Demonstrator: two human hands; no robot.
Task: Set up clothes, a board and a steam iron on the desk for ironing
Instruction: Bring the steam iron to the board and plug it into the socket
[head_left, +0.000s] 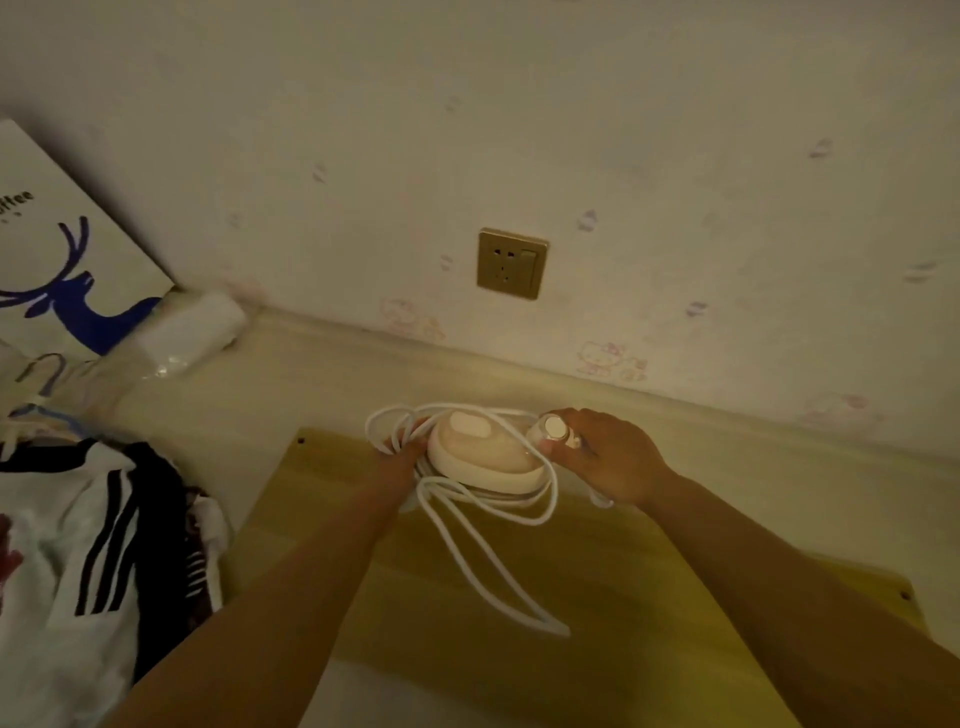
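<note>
Head view: steam iron (483, 454) on board (545, 597), far end, cord (488, 551) looped loose. Left hand (402, 454) fingers gather cord; right hand (608, 457) grips small bottle (556, 432). Clothes (88, 545) left on surface (291, 374). Advice: steady iron, free cord toward socket (511, 263).

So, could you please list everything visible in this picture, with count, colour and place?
steam iron: one, cream, on the far edge of the board
cord: one, white, looped around the iron and trailing across the board
small bottle: one, clear with a pale cap, right of the iron
board: one, yellowish wood, on the desk
clothes: one pile, white with black stripes, left on the desk
desk: one, pale
wall socket: one, gold, on the wall
bag: one, white with blue deer, far left
left hand: grips cord loops by the iron
right hand: holds the bottle
</note>
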